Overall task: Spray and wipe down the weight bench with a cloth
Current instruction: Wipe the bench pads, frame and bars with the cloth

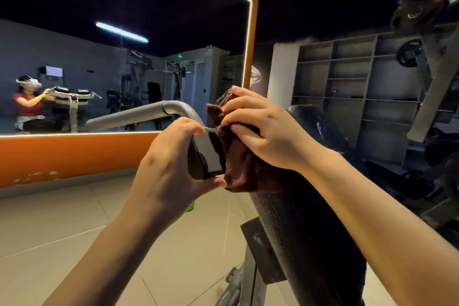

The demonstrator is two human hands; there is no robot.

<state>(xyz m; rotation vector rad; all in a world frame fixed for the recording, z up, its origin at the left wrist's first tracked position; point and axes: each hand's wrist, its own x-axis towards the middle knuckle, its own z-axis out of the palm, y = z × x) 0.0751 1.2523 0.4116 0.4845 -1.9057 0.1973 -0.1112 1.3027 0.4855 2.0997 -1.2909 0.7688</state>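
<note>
**Cloth pressed to the top of the bench pad**

The brown cloth (238, 156) lies bunched on the upper end of the black weight bench pad (298, 226), under the right hand (263, 129), whose fingers curl over and grip it. Just beside it, the left hand (171, 166) grips a dark bracket (206, 156) below the grey bent bar (149, 113). Behind stands an orange-framed mirror (252, 40).

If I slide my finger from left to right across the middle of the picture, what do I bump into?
Mirror with orange frame → grey metal handle → left hand → brown cloth → right hand → grey shelves → weight plates.
</note>
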